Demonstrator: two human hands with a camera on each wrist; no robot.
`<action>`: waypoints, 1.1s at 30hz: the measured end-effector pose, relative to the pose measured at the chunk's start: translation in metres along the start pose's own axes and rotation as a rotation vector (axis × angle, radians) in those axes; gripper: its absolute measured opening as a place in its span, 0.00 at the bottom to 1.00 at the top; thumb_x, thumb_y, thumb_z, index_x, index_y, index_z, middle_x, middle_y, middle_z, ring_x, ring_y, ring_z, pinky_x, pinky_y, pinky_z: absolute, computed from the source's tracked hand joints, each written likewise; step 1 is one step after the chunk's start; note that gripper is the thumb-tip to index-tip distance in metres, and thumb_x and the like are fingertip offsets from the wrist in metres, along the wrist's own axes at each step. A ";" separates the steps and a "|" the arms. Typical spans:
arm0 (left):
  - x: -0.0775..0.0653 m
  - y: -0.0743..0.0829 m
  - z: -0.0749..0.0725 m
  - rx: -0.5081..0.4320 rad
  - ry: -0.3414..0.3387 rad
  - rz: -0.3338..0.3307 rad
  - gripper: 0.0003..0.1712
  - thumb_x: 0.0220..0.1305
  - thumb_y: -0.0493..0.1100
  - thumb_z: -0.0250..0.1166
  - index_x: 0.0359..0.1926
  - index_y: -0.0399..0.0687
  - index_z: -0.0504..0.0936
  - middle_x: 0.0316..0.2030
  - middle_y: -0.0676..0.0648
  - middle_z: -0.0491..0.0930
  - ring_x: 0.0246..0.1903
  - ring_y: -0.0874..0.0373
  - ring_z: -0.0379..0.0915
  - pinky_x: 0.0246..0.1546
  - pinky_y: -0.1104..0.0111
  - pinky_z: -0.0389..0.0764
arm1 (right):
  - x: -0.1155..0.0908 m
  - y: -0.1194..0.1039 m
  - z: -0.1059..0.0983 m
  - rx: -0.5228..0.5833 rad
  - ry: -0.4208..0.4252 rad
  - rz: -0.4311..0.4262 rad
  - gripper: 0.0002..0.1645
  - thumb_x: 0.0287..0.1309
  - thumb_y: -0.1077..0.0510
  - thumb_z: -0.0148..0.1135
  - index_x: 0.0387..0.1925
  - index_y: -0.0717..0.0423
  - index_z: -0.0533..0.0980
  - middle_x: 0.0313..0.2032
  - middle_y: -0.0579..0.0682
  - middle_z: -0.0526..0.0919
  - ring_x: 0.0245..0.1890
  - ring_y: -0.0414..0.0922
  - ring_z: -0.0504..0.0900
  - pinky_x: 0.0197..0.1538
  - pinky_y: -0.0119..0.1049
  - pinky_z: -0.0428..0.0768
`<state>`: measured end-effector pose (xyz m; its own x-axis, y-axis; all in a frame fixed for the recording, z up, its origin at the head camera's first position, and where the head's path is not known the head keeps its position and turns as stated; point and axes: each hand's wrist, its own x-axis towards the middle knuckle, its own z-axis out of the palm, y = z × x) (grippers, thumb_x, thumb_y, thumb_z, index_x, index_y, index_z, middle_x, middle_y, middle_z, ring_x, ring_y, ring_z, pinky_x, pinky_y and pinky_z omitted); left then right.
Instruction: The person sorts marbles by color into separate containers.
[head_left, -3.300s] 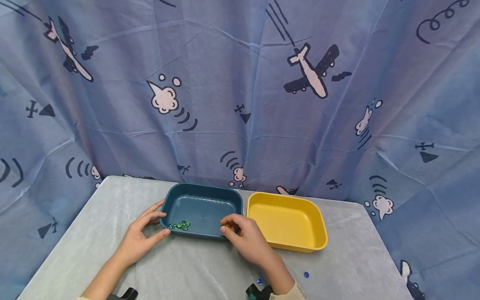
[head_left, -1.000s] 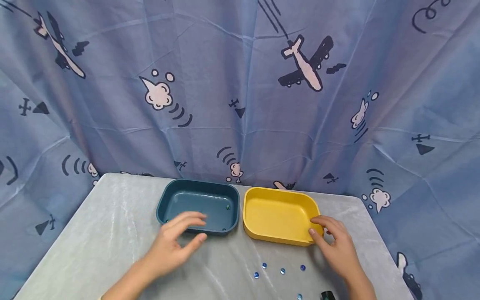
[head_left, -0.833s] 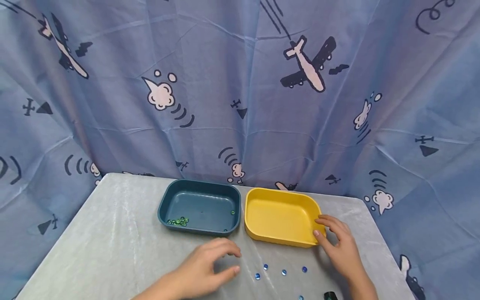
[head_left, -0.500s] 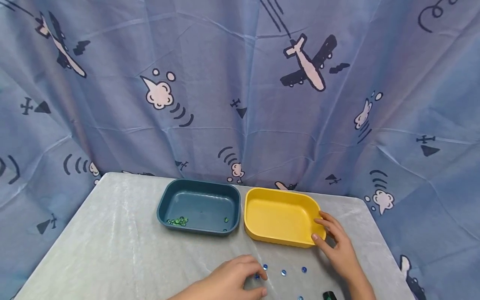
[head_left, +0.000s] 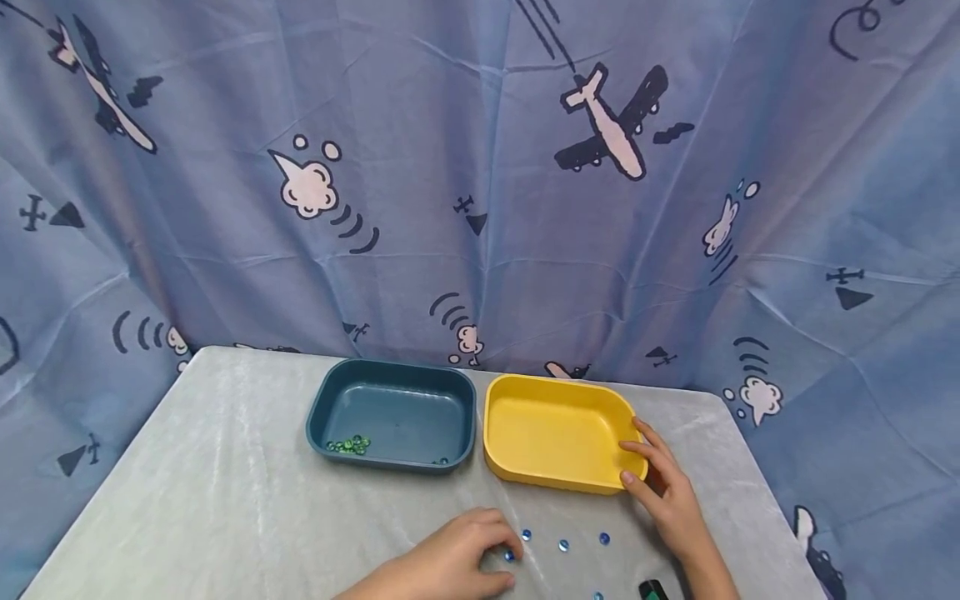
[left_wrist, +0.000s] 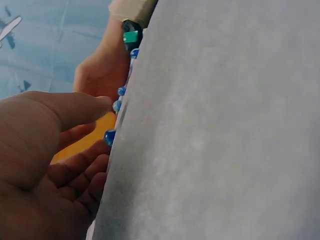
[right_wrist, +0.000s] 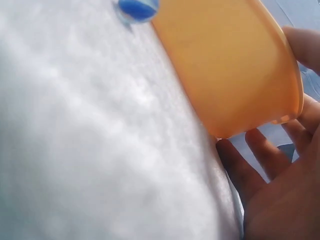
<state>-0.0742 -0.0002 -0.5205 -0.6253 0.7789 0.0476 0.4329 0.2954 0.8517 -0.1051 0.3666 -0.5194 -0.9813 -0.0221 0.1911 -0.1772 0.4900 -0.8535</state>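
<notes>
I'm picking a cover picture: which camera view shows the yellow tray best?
The head view: the yellow tray shows nearly whole, the right hand covering only part of one end. The right wrist view has a close, cropped portion; the left wrist view, just a patch beyond the left hand.

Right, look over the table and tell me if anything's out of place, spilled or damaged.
Only the blue marbles stand out: they lie scattered on the cloth in front of the yellow tray, outside either tray, while the green marbles sit inside the teal tray. Both trays look undamaged.
</notes>
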 end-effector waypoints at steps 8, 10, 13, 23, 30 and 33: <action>-0.001 -0.009 0.000 0.095 0.064 0.126 0.10 0.75 0.42 0.74 0.54 0.58 0.88 0.49 0.67 0.82 0.49 0.75 0.74 0.52 0.78 0.80 | 0.001 0.000 0.003 0.055 0.014 0.006 0.21 0.75 0.61 0.69 0.65 0.60 0.80 0.85 0.50 0.58 0.80 0.38 0.62 0.66 0.19 0.72; -0.001 -0.010 0.001 0.089 0.079 0.128 0.10 0.75 0.41 0.74 0.53 0.58 0.88 0.48 0.67 0.83 0.49 0.76 0.74 0.51 0.79 0.80 | 0.001 -0.001 0.004 0.060 0.015 0.017 0.21 0.75 0.61 0.69 0.65 0.61 0.80 0.85 0.50 0.58 0.81 0.44 0.62 0.66 0.19 0.73; 0.000 -0.012 0.003 0.094 0.105 0.142 0.09 0.75 0.41 0.74 0.51 0.58 0.89 0.47 0.66 0.83 0.48 0.76 0.74 0.50 0.80 0.80 | 0.001 -0.003 0.005 0.057 0.018 0.034 0.21 0.75 0.60 0.70 0.65 0.61 0.80 0.85 0.50 0.58 0.81 0.50 0.62 0.65 0.20 0.73; 0.001 -0.019 0.009 0.124 0.153 0.188 0.07 0.75 0.40 0.74 0.48 0.57 0.90 0.44 0.66 0.84 0.46 0.76 0.74 0.47 0.82 0.79 | -0.002 -0.002 0.007 0.057 0.032 0.033 0.20 0.75 0.60 0.70 0.64 0.60 0.81 0.85 0.49 0.59 0.81 0.50 0.62 0.65 0.18 0.73; 0.001 -0.020 0.010 0.121 0.156 0.195 0.07 0.75 0.40 0.73 0.49 0.57 0.90 0.45 0.65 0.84 0.46 0.76 0.74 0.48 0.82 0.79 | -0.003 0.000 0.006 0.041 0.038 0.035 0.20 0.75 0.59 0.70 0.64 0.59 0.81 0.85 0.49 0.58 0.81 0.49 0.63 0.65 0.18 0.72; 0.002 -0.020 0.009 0.104 0.150 0.196 0.07 0.76 0.40 0.73 0.50 0.56 0.90 0.45 0.64 0.85 0.47 0.76 0.74 0.48 0.82 0.79 | -0.002 0.002 0.006 0.032 0.038 0.042 0.20 0.75 0.59 0.70 0.64 0.59 0.81 0.85 0.48 0.58 0.81 0.49 0.63 0.65 0.18 0.72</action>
<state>-0.0780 0.0003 -0.5423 -0.6088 0.7385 0.2897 0.6148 0.2083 0.7607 -0.1035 0.3624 -0.5242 -0.9845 0.0314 0.1723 -0.1386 0.4612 -0.8764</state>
